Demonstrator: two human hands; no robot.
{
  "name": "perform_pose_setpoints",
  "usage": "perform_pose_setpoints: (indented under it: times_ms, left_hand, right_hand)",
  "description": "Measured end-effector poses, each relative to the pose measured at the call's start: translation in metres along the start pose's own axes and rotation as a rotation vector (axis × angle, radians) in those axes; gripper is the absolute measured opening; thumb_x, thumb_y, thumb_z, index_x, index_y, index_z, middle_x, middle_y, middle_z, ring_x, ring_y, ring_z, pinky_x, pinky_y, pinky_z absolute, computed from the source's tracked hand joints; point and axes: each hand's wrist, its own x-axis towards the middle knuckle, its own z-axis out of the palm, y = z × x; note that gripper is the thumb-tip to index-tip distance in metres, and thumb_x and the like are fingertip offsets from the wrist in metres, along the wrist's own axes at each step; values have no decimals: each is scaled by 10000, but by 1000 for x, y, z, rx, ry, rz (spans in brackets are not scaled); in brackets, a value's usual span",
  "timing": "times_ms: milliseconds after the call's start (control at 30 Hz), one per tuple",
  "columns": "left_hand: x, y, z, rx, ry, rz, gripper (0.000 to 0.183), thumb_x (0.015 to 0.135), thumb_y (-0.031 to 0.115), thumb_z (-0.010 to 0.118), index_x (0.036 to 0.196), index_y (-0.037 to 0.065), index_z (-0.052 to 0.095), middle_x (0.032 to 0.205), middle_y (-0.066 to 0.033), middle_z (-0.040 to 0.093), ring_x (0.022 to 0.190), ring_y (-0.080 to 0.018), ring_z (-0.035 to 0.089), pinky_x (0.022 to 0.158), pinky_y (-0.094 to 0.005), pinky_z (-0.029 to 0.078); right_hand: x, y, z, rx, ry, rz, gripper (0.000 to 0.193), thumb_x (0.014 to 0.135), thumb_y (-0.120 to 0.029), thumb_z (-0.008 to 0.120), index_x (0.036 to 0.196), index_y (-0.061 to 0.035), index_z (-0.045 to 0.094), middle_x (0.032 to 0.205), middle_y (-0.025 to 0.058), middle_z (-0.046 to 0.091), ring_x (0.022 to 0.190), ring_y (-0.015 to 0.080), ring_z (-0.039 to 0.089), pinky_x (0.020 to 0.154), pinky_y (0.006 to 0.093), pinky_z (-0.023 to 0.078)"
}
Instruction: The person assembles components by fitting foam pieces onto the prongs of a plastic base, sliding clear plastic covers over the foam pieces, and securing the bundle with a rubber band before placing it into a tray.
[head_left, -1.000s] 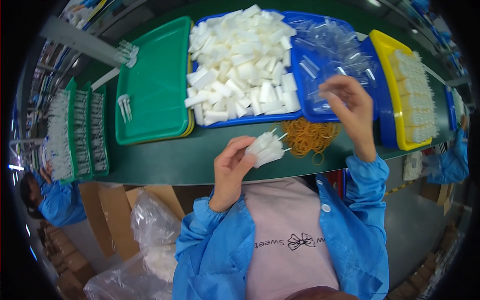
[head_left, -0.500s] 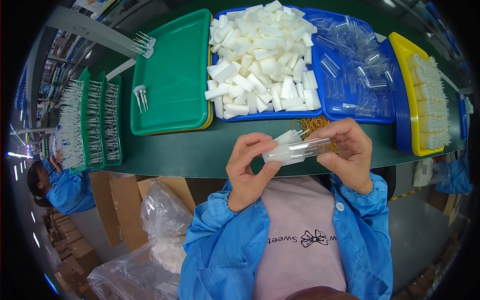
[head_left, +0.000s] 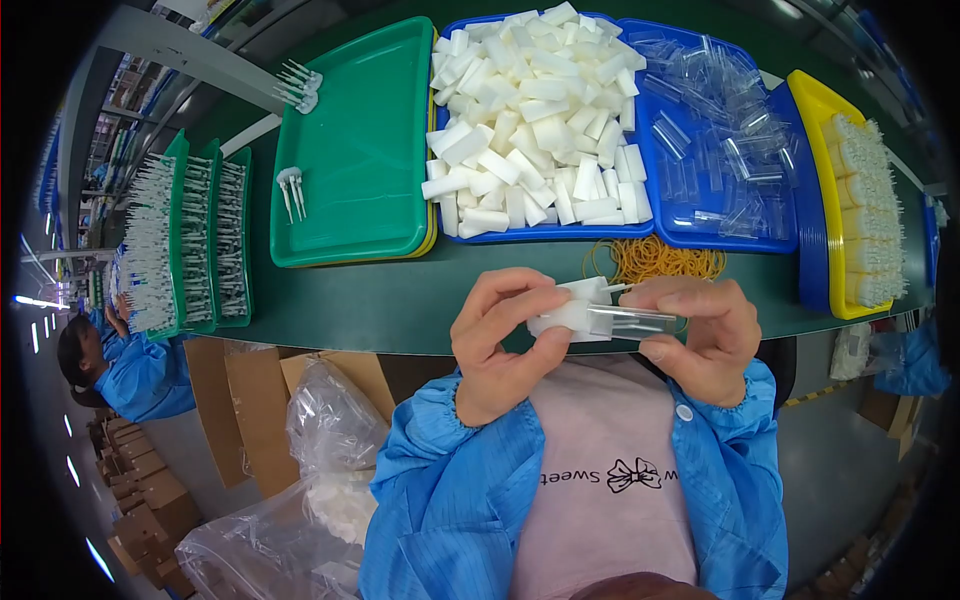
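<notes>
My left hand (head_left: 508,345) pinches white foam pieces (head_left: 572,314) between thumb and fingers, just off the table's front edge. Thin pale rods reach from the foam toward the right. A clear plastic tube (head_left: 632,322) lies over some of these rods, its left end against the foam. My right hand (head_left: 705,338) grips the tube's right end between thumb and fingers. One rod tip shows above the tube, beside my right fingers. How far the rods run inside the tube is hard to make out.
Behind my hands lie orange rubber bands (head_left: 650,258). Farther back are a heap of foam blocks (head_left: 540,120), loose clear tubes (head_left: 720,150), a green tray (head_left: 365,150) and a yellow tray (head_left: 822,215) of banded bundles. Filled green trays (head_left: 178,240) stand left. A co-worker (head_left: 135,370) is far left.
The tube has come level and lines up with the foam, where it was tilted before. My right hand has moved slightly down and right, uncovering more rubber bands.
</notes>
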Motion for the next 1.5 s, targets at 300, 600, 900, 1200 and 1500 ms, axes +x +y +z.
perform_pose_setpoints:
  times_ms: [300, 600, 900, 1200, 1500]
  left_hand:
    - [2, 8, 0, 88, -4, 48, 328, 679, 40, 730, 1004, 27, 689, 1004, -124, 600, 815, -189, 595, 664, -267, 486]
    - [1, 9, 2, 100, 20, 61, 335, 647, 59, 741, 980, 71, 706, 967, -105, 613, 770, -179, 598, 596, -264, 473]
    - [0, 17, 5, 325, 58, 177, 348, 566, 64, 754, 908, 121, 728, 906, -84, 621, 716, -195, 610, 540, -279, 487]
    - [0, 15, 0, 294, -69, 311, 366, 556, 106, 775, 919, 130, 728, 886, -70, 613, 730, -224, 628, 597, -304, 527]
    - [2, 15, 1, 307, -75, 259, 364, 540, 98, 767, 899, 146, 725, 884, -60, 611, 720, -223, 624, 588, -300, 523]
  right_hand:
    - [-1, -3, 0, 7, -10, -92, 403, 693, 40, 771, 1027, 29, 545, 928, 239, 662, 878, 313, 679, 756, 399, 550]
    - [-5, -9, 1, -13, -13, -93, 408, 692, 60, 763, 1023, 16, 528, 946, 223, 660, 901, 309, 674, 776, 407, 544]
    - [-8, -2, 0, 173, 31, -10, 408, 717, 68, 738, 1050, 14, 507, 917, 212, 657, 902, 309, 670, 783, 416, 535]
    - [-10, -3, -6, 163, 11, 14, 402, 717, 27, 757, 1038, 27, 515, 935, 201, 660, 904, 261, 666, 806, 376, 524]
    - [-9, 0, 1, 206, 77, 113, 345, 744, 8, 735, 1013, 37, 520, 962, 177, 659, 912, 221, 658, 830, 325, 512]
